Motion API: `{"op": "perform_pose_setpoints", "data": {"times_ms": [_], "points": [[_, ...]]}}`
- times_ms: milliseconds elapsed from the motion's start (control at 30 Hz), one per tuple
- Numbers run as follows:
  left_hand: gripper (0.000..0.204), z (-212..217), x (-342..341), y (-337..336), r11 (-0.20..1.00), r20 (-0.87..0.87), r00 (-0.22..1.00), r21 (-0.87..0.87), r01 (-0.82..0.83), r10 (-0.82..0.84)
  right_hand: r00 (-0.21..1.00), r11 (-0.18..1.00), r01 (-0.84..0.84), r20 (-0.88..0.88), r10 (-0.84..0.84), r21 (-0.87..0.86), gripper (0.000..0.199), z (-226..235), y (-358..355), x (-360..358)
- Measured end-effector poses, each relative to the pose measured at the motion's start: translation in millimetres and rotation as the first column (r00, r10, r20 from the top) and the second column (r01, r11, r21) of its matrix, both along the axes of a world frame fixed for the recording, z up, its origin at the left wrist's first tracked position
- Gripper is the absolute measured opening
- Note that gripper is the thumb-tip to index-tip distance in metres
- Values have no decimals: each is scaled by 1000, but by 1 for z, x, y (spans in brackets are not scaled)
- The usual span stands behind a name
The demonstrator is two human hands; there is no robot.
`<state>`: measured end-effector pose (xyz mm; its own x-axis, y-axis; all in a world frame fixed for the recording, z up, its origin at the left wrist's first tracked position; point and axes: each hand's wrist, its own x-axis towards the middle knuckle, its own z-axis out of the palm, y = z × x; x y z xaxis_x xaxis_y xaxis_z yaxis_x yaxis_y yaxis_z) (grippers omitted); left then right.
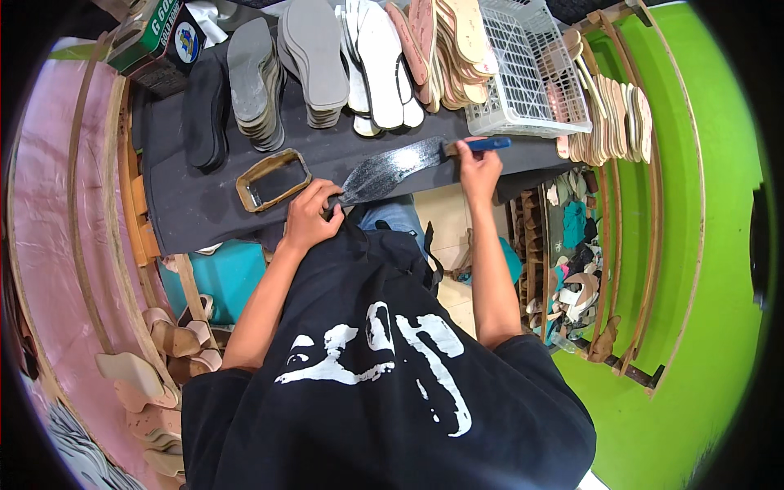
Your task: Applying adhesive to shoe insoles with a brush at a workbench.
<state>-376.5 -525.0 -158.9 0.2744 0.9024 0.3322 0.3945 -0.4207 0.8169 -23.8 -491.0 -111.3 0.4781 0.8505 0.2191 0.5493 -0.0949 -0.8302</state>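
1. Left hand (312, 214) closed on the heel end of a dark shoe insole (384, 173), fingers curled over its edge at the near rim of the black worktable (192, 200).
2. Right hand (478, 167) wrapped around a blue-handled brush (482, 145), bristle end touching the toe end of the insole.
3. Insole stretched between both grips, glossy, lying flat on the tabletop.
4. Just left of the left grip: rectangular glue tin (273, 180), open.
5. Beyond both grips: stacks of grey soles (314, 61); above the right grip, white plastic basket (531, 73).
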Motion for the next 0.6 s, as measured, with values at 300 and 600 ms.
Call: {"op": "perform_pose_setpoints", "data": {"times_ms": [300,600], "points": [[41,1,0,1,1000,-19,1000,-14,-12,12,847,890,-453,338,410,56,20,4,-34,-97],[40,2,2,0,1000,-3,1000,-17,-13,13,981,995,-89,-180,78,-50,19,-11,-5,-41]]}}
